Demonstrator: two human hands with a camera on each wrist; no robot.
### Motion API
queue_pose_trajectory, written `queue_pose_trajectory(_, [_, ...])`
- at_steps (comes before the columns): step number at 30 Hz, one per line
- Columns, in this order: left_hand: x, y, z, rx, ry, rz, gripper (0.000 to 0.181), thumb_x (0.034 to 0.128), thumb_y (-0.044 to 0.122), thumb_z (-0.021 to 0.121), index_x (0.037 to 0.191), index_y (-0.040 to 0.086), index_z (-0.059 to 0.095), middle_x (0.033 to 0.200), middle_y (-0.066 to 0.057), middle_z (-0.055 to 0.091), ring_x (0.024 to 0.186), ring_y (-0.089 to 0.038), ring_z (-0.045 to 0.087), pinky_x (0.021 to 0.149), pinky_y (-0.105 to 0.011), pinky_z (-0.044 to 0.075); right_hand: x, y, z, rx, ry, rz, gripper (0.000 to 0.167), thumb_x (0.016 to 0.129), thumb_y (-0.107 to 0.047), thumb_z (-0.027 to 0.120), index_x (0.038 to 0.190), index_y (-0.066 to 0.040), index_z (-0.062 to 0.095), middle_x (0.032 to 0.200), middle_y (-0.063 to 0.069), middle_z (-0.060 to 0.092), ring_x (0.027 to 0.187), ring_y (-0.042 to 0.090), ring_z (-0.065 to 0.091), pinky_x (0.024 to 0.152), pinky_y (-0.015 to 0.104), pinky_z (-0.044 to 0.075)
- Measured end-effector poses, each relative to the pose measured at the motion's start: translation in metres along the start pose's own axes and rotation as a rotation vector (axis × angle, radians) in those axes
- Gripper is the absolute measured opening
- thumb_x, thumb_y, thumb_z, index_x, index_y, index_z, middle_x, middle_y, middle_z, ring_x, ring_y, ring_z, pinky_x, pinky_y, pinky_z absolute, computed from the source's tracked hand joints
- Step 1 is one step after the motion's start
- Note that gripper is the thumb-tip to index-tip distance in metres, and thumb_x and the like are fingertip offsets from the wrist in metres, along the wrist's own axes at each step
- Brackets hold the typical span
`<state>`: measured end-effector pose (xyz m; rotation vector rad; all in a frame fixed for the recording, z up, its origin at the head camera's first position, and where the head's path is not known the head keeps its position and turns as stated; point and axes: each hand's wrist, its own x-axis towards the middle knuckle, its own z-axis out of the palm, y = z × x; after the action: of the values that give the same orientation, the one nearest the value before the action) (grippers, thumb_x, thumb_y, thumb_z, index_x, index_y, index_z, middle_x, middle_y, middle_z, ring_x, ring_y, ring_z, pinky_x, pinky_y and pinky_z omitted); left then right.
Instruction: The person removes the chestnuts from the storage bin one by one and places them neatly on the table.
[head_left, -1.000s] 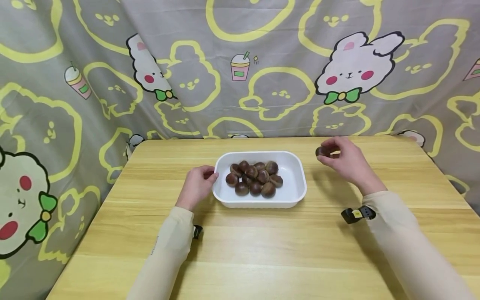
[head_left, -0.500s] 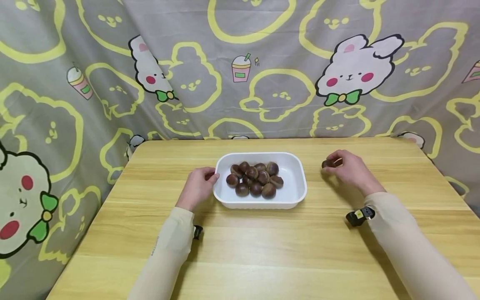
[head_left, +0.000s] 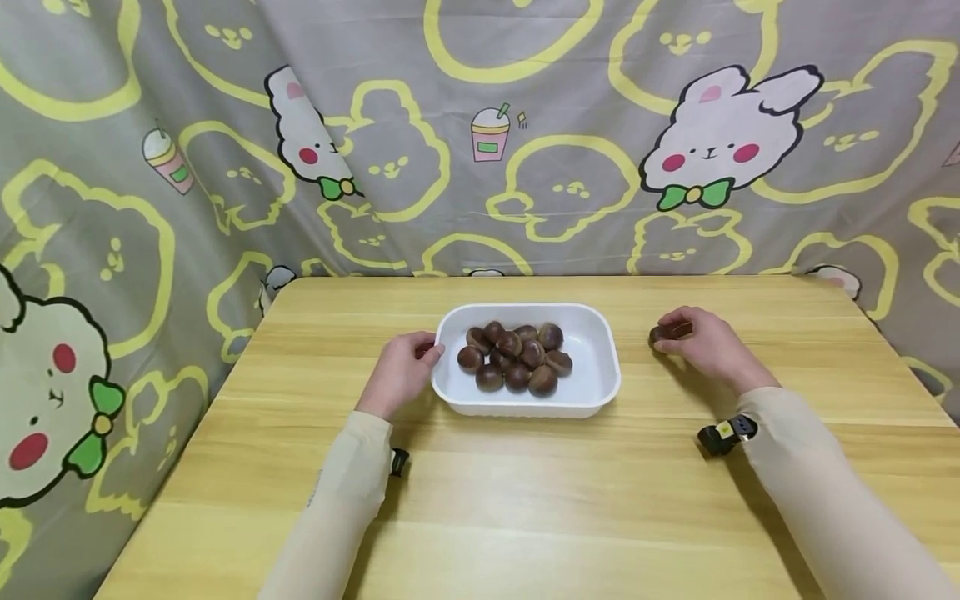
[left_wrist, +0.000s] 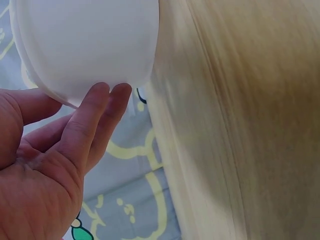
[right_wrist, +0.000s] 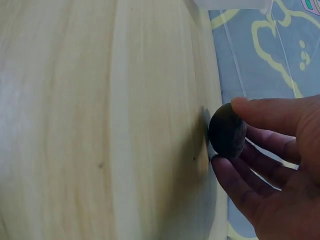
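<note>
A white oblong dish (head_left: pixel 592 367) stands mid-table with a pile of brown chestnuts (head_left: pixel 517 377) in its left and middle part. At its left end the left hand (head_left: pixel 397 372) pinches the rim; the left wrist view shows the fingers (left_wrist: pixel 86 120) against the outer wall of the dish (left_wrist: pixel 95 45). To the right of the dish, the right hand (head_left: pixel 708 346) holds one chestnut (head_left: pixel 660 335) low over the table. In the right wrist view that chestnut (right_wrist: pixel 227 131) sits between thumb and fingers, at or just above the wood.
The light wooden table (head_left: pixel 495 500) ends at the back against a patterned grey curtain (head_left: pixel 555 108), which also hangs along the left side. Each wrist wears a black strap device, the right one (head_left: pixel 723 433) standing out beside the sleeve.
The right hand has come down and slightly nearer with its chestnut, from above the table to close to its surface. The left hand keeps its place on the dish. The head view has shifted slightly.
</note>
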<state>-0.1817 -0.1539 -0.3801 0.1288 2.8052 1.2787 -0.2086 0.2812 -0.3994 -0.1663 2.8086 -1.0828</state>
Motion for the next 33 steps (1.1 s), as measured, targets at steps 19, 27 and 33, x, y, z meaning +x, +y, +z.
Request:
queue_pose_trajectory(19, [0.0,0.0,-0.004,0.008,-0.011,0.011,0.03,0.0995,0.015,0.06,0.122,-0.005,0.064,0.11,-0.015,0.068,0.102,-0.027,0.063,0.088,-0.039,0.053,-0.001,-0.006,-0.002,0.029,0.013,-0.015,0.054,0.094,-0.025,0.069,0.132,0.007,0.049,0.128,0.029,0.05,0.118,0.045,0.047,0.099,0.06,0.037])
queue_pose_trajectory(27, [0.001,0.0,-0.003,-0.002,-0.018,-0.006,0.031,0.0997,0.015,0.06,0.123,-0.004,0.064,0.11,-0.015,0.067,0.101,-0.026,0.063,0.087,-0.039,0.053,-0.01,-0.041,-0.002,0.117,0.194,-0.119,0.041,0.094,-0.014,0.067,0.125,0.008,0.053,0.123,0.025,0.053,0.112,0.04,0.054,0.095,0.05,0.046])
queue_pose_trajectory(33, [0.001,-0.002,-0.003,-0.008,-0.004,0.015,0.03,0.0991,0.015,0.061,0.121,-0.005,0.065,0.108,-0.015,0.068,0.099,-0.027,0.064,0.086,-0.039,0.054,-0.011,-0.08,0.014,0.206,0.137,-0.22,0.032,0.092,-0.005,0.069,0.118,0.008,0.057,0.117,0.022,0.058,0.107,0.032,0.059,0.089,0.031,0.052])
